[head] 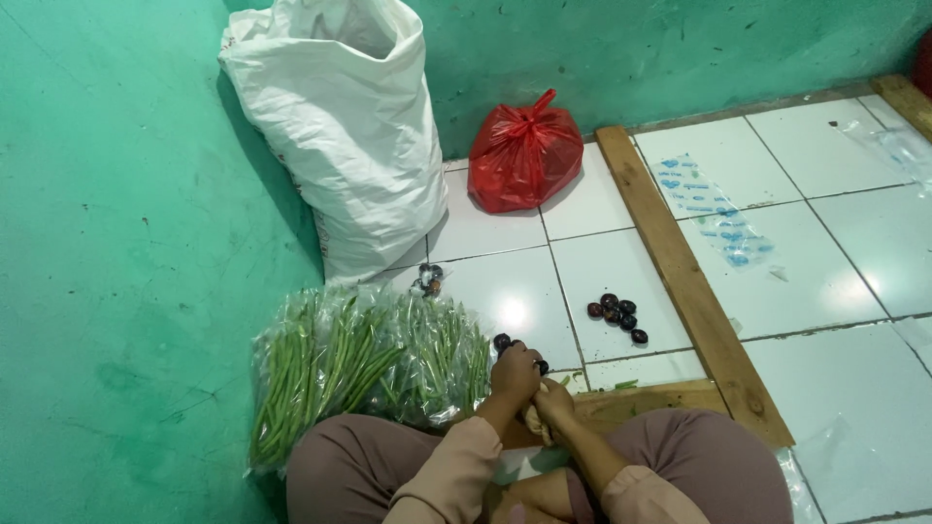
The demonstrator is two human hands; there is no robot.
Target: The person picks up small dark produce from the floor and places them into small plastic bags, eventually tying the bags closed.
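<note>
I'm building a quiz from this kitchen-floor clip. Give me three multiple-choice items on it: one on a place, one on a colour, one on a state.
1. Where does the clear plastic bag of long green beans lie?
A. beside the person's left knee
B. on the wooden frame
C. inside the white sack

2. What colour is the small knotted plastic bag by the wall?
A. blue
B. red
C. black

3. How is the big white woven sack?
A. flat on the floor
B. tied shut
C. upright, leaning on the wall, open-topped

Key: 1 A, the beans lie left of the left hand; 2 B, it is plainly red; 3 C, its mouth gapes at the top.
</note>
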